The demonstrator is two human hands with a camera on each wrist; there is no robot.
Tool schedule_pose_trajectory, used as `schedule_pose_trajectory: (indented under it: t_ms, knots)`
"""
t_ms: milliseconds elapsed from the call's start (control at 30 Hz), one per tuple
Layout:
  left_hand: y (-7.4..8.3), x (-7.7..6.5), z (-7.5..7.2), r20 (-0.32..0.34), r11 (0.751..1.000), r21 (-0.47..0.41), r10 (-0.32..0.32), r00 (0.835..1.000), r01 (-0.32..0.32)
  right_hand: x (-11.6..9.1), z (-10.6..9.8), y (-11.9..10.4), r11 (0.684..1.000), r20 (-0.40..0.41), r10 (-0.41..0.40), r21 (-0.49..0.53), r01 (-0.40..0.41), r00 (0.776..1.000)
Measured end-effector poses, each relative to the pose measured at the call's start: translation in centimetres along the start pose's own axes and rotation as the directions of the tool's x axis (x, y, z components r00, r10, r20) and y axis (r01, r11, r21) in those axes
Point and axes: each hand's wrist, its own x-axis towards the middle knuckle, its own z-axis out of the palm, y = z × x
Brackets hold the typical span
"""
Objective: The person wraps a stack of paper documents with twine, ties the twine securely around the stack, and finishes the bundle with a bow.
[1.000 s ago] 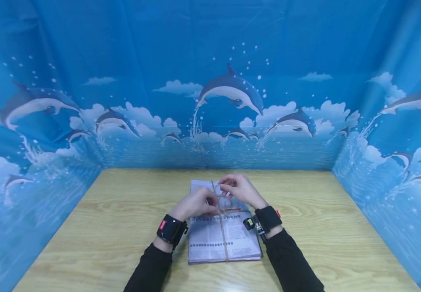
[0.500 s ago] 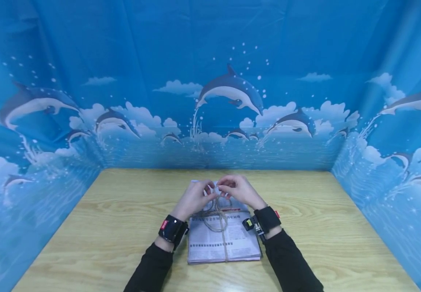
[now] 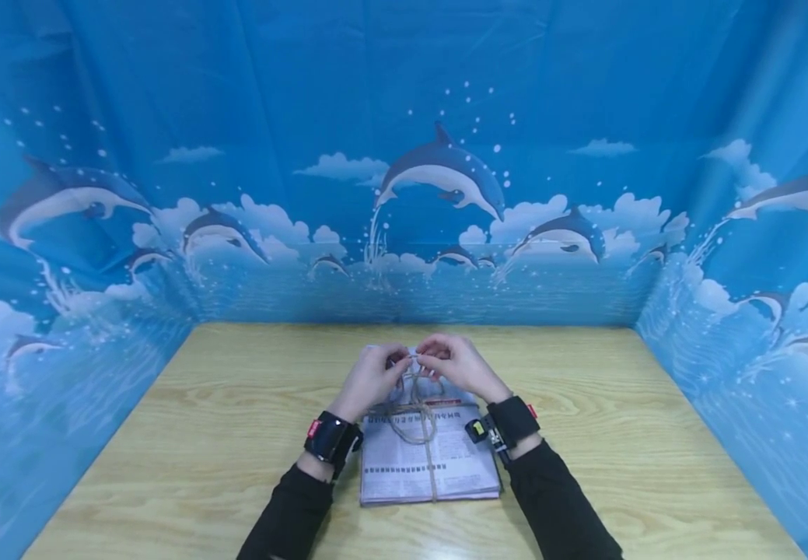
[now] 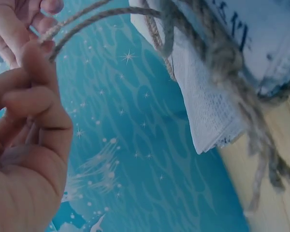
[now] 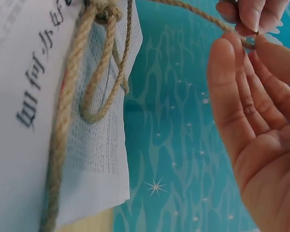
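Observation:
A stack of newspapers [image 3: 404, 482], bound crosswise with twine [image 3: 433, 467], lies flat on the table. Near its far edge my left hand [image 3: 369, 383] and right hand [image 3: 465, 365] meet fingertip to fingertip. Strands of the twine [image 4: 106, 17] rise from the bundle into the pinched fingertips of my left hand [image 4: 31, 145]. On the other side, my right hand [image 5: 266, 125] pinches the twine [image 5: 193, 8] between thumb and fingers. Over the crossing sit a knot [image 5: 105, 10] and a loose loop [image 3: 409, 442]. Frayed ends [image 4: 261, 169] hang beside the knot in the left wrist view.
The wood-grain table [image 3: 236, 467] stretches out around the bundle. A blue curtain [image 3: 292, 93] printed with dolphins and clouds encloses the back and both sides. Each wrist wears a black strap [image 3: 334, 439] with a device on it.
My left hand has moved from over the crossing up and away to the right hand's fingertips, uncovering the loose loop. My right hand has barely moved.

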Motion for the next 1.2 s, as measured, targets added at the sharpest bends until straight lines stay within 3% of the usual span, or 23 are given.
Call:
schedule_pose_trajectory:
  t_ms: [167, 300, 400, 467, 533, 600, 700, 867, 933, 1000, 1067, 1200]
  knots:
    - [-0.3, -0.2, -0.8, 0.03, 0.997, -0.074, -0.031, 0.999, 0.033, -0.5, 0.0, 0.1, 0.991, 0.094, -0.045, -0.118, 0.056, 0.995]
    - [-0.4, -0.2, -1.0, 0.041, 0.998, -0.058, -0.034, 0.999, 0.036, -1.6, 0.4, 0.1, 0.958, 0.281, -0.061, -0.253, 0.135, 0.958]
    - [-0.3, -0.2, -0.9, 0.041, 0.999, -0.036, -0.039, 0.998, 0.04, -2.9, 1.0, -0.1, 0.895, 0.42, -0.035, -0.391, 0.215, 0.907]
    - [-0.2, -0.2, -0.9, 0.039, 0.999, -0.035, -0.04, 0.998, 0.041, -3.6, 1.4, -0.2, 0.845, 0.461, -0.034, -0.461, 0.272, 0.887]
    - [-0.2, -0.2, -0.9, 0.035, 0.998, -0.038, -0.039, 0.999, 0.04, -4.0, 1.6, -0.1, 0.786, 0.438, -0.062, -0.532, 0.315, 0.897]
    - [-0.3, -0.2, -0.9, 0.031, 0.999, -0.039, -0.032, 0.999, 0.033, -4.1, 1.4, 0.1, 0.761, 0.4, -0.097, -0.561, 0.327, 0.911]
    - [-0.3, -0.2, -0.9, 0.028, 0.999, -0.028, -0.029, 0.999, 0.03, -4.0, 0.7, 0.3, 0.775, 0.337, -0.126, -0.554, 0.304, 0.933]
    - [-0.2, -0.2, -0.8, 0.04, 0.999, -0.024, -0.026, 0.999, 0.027, -3.8, -1.2, 0.6, 0.916, 0.182, -0.122, -0.359, 0.181, 0.976]
    - [-0.2, -0.2, -0.8, 0.043, 0.999, -0.023, -0.025, 0.999, 0.026, -3.7, -1.8, 0.7, 0.949, 0.1, -0.131, -0.273, 0.154, 0.986]
    - [-0.2, -0.1, -0.8, 0.042, 0.999, -0.022, -0.023, 0.999, 0.024, -3.6, -2.2, 0.7, 0.96, 0.042, -0.147, -0.237, 0.152, 0.988]
    - [-0.2, -0.1, -0.8, 0.04, 1.0, -0.016, -0.024, 0.999, 0.025, -3.6, -2.6, 0.6, 0.946, 0.012, -0.158, -0.285, 0.155, 0.987]
    - [-0.2, -0.1, -0.8, 0.035, 0.999, -0.006, -0.036, 0.999, 0.036, -3.7, -3.2, 0.4, 0.909, 0.065, -0.147, -0.385, 0.161, 0.987]
